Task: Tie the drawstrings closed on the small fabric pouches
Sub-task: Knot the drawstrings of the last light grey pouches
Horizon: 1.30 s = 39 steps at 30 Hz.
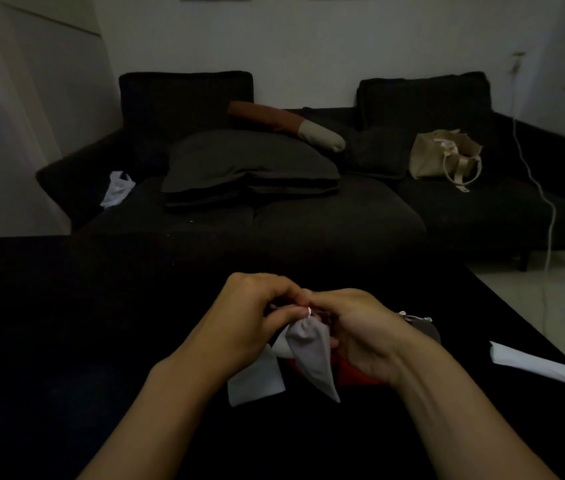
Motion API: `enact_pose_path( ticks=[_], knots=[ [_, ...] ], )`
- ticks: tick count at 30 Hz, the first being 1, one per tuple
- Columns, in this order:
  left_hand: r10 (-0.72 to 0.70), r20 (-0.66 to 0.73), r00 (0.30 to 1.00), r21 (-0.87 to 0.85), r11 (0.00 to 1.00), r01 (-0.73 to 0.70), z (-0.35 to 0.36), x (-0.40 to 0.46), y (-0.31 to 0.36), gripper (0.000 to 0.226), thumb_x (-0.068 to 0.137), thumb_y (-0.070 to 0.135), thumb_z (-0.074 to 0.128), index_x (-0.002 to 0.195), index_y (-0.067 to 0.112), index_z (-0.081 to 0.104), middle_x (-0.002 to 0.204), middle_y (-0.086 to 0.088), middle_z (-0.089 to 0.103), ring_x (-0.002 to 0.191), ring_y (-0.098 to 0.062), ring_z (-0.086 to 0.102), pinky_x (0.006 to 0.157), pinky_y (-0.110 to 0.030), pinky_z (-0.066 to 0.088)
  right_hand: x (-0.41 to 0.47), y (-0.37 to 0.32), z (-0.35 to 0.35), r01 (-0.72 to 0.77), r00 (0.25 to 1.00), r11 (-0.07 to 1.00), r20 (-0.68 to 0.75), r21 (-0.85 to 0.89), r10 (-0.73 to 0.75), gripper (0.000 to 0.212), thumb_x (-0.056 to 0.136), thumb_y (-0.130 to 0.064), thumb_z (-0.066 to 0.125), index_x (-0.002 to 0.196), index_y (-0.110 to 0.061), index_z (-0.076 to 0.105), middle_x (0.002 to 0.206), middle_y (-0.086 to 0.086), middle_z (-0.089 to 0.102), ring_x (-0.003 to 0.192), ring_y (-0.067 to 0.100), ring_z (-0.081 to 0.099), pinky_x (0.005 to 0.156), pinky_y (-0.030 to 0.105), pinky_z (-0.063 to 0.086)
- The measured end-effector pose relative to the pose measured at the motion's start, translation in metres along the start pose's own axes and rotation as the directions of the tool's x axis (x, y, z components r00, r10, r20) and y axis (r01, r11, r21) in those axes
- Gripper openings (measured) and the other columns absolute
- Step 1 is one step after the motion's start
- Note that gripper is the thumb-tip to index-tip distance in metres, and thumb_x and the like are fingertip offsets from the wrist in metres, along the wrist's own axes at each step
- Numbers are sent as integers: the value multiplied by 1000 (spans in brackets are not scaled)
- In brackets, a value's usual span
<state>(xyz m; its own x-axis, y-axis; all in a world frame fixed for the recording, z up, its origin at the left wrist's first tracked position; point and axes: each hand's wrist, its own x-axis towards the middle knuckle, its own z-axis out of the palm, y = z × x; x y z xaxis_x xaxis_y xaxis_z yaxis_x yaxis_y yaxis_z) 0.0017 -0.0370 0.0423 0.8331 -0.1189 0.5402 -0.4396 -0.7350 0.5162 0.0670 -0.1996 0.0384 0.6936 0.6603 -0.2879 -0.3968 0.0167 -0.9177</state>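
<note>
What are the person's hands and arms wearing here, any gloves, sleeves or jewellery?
Nothing that shows. The left hand and right hand are bare, without gloves, and both forearms are uncovered to the frame's bottom edge. No watch, bracelet or ring can be made out in this dim light.

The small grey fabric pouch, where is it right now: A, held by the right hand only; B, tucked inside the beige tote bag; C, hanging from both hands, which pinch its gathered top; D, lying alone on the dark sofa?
C: the small grey fabric pouch dangles from its gathered top, which the left hand and right hand both pinch.
</note>
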Motion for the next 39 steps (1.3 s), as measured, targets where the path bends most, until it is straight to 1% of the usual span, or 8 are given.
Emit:
enact_pose_path(
  ticks=[4, 9, 15, 25, 29, 32, 35, 39],
  knots=[
    [57, 37, 998, 80, 995, -60, -3, 3, -1, 20, 79, 13, 79, 95, 25, 76, 82, 30, 64, 84, 15, 63, 73, -3, 46, 0, 0, 1, -7, 999, 999, -48, 45, 9, 28, 96, -11, 53, 69, -9, 61, 59, 2, 50, 52, 8, 40, 41, 17, 32],
    [84, 62, 995, 198, 976, -95, -5, 4, 4, 16, 82, 19, 78, 96, 26, 76, 86, 11, 75, 80, 4, 67, 71, -11, 51, -2, -3, 3, -5, 997, 995, -75, 100, 13, 26, 97, -9, 52, 71, -7, 57, 61, 3, 47, 52, 8, 38, 41, 16, 28],
    [-133, 189, 973, 192, 977, 96, -9, 7, 12, 10, 86, 28, 73, 95, 32, 70, 91, 11, 71, 86, -1, 66, 78, -30, 58, -1, -3, 4, -73, 993, 996, -90, 58, 79, 18, 97, -8, 51, 82, -5, 61, 59, 2, 52, 50, 7, 42, 39, 16, 31],
    [-224, 262, 939, 206, 963, 172, -5, 4, 13, 6, 96, 26, 56, 100, 29, 58, 97, 6, 65, 86, -8, 63, 78, -38, 57, -1, -6, 4, -77, 990, 995, -113, 65, 84, 15, 96, -5, 51, 92, -2, 65, 57, 2, 55, 46, 5, 43, 37, 15, 31],
    [-233, 270, 934, 121, 971, 207, 3, 1, 9, 5, 99, 31, 47, 96, 33, 51, 94, 9, 60, 81, -3, 59, 69, -26, 51, -3, -8, 3, -59, 985, 997, -162, 41, 65, 14, 95, -10, 56, 91, -3, 67, 61, 3, 56, 50, 6, 46, 45, 17, 36],
    [-215, 161, 963, 43, 977, 211, 6, -4, 1, 16, 101, 25, 46, 90, 36, 46, 82, 10, 57, 70, -1, 54, 60, -16, 39, -3, -10, 3, 29, 971, 999, -235, -40, -38, 23, 97, -15, 57, 80, -4, 67, 63, 4, 54, 52, 8, 46, 48, 19, 36],
    [-217, 68, 974, -5, 976, 218, 9, -5, -3, 13, 102, 23, 46, 91, 30, 48, 80, 8, 57, 67, -2, 53, 57, -14, 38, -2, -8, 5, 152, 959, 988, -235, -38, -156, 28, 98, -15, 55, 75, -2, 64, 61, 6, 51, 49, 8, 42, 45, 19, 35],
    [-238, 37, 971, -91, 966, 240, 12, -5, -2, 11, 100, 20, 52, 94, 29, 54, 79, 7, 61, 65, -1, 56, 56, -14, 43, -3, -9, 6, 142, 972, 989, -193, 34, -133, 32, 98, -15, 54, 72, -3, 68, 57, 4, 57, 49, 6, 44, 48, 18, 35]
  ],
)
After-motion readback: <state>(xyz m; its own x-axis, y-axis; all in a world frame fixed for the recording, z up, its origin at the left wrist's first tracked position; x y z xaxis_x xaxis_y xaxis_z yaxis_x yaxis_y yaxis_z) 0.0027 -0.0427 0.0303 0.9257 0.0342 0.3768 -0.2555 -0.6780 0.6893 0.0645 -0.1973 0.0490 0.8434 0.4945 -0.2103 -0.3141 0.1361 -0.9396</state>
